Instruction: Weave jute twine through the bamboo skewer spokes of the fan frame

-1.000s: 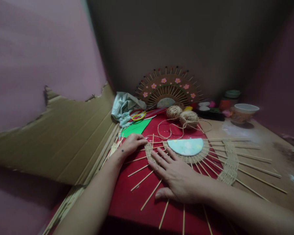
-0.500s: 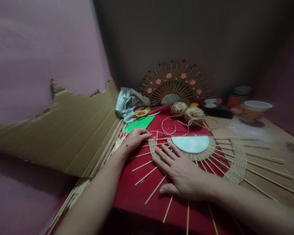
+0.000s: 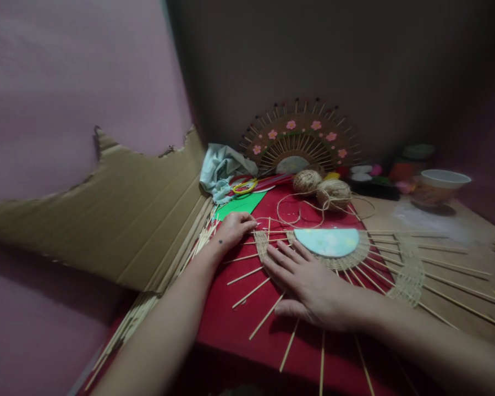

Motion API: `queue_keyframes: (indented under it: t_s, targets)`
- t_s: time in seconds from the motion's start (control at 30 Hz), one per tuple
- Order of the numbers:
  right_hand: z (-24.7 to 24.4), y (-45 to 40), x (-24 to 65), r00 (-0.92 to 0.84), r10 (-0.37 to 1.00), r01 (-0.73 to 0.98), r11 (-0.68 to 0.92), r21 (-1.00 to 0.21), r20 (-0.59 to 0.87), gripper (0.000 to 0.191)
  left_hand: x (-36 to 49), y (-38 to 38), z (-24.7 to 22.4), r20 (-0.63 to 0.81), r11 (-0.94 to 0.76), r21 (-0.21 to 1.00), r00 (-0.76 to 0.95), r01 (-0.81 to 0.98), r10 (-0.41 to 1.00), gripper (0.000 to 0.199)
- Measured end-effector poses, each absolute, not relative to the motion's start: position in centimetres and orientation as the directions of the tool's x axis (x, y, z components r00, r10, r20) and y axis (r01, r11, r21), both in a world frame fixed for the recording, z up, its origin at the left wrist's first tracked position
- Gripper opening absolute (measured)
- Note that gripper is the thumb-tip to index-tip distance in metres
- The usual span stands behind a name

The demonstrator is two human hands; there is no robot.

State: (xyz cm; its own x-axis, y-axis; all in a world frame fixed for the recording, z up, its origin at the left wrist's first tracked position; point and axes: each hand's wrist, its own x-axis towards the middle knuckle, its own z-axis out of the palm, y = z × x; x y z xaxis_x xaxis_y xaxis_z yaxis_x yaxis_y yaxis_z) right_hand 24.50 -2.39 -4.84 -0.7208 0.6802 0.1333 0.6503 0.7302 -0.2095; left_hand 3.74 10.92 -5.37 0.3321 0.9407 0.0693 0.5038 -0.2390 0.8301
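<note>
A half-round fan of thin sticks with twine woven through them lies before me, a pale blue half-disc point(image 3: 325, 242) at its centre. Its outer woven band point(image 3: 410, 272) shows at right; another stretch of it shows beside my fingers at left. My left hand point(image 3: 235, 228) is closed in a pinch on the twine point(image 3: 286, 224) at the band's left end. My right hand point(image 3: 303, 283) lies flat across the sticks and the band, fingers spread, hiding the part beneath. Two twine balls point(image 3: 333, 195) rest behind the fan, loose loops trailing from them.
A finished-looking fan with pink flowers point(image 3: 315, 125) leans on the back wall. Nearby are a crumpled cloth point(image 3: 225, 165), yellow-handled scissors point(image 3: 245, 187), green sheet point(image 3: 241, 205) and a bowl point(image 3: 441, 187). Torn cardboard point(image 3: 148, 203) stands at left, above loose sticks point(image 3: 124, 327).
The camera view has shifted slightly, so everything sits a little further right in the picture. Both hands keep nearly the same pose and place on the fan.
</note>
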Motion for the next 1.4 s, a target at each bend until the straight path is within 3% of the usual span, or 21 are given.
queue_keyframes:
  t_s: [0.13, 0.27, 0.6, 0.83, 1.07, 1.4]
  targets:
    - [-3.5, -0.8, 23.9, -0.651, 0.744, 0.686, 0.661, -0.304, 0.149, 0.051, 3.7, 11.0, -5.5, 0.09, -0.258, 0.818, 0.328, 0.515, 0.94, 0.024]
    - [-2.9, 2.4, 22.3, -0.505, 0.838, 0.779, 0.545, -0.309, 0.204, 0.027, 3.7, 10.9, -5.4, 0.1, -0.264, 0.809, 0.32, 0.525, 0.942, 0.023]
    - [-2.9, 7.2, 19.1, -0.371, 0.927, 0.825, 0.358, -0.436, 0.058, 0.022, 4.0, 10.2, -4.3, 0.091, -0.246, 0.807, 0.299, 0.537, 0.95, 0.021]
    - [-3.1, 7.4, 18.9, -0.31, 0.951, 0.795, 0.26, -0.549, 0.001, 0.018, 3.2, 9.6, -3.5, -0.076, -0.134, 0.842, 0.361, 0.522, 0.929, 0.021]
    - [-3.2, 6.5, 18.7, -0.305, 0.952, 0.755, 0.243, -0.609, 0.002, 0.017, 1.7, 9.7, -2.3, -0.225, 0.008, 0.875, 0.393, 0.484, 0.892, 0.017]
    - [-2.9, 6.2, 18.8, -0.323, 0.944, 0.705, 0.284, -0.65, 0.062, 0.019, 0.9, 10.8, -2.9, -0.309, 0.244, 0.938, 0.277, 0.245, 0.91, 0.01]
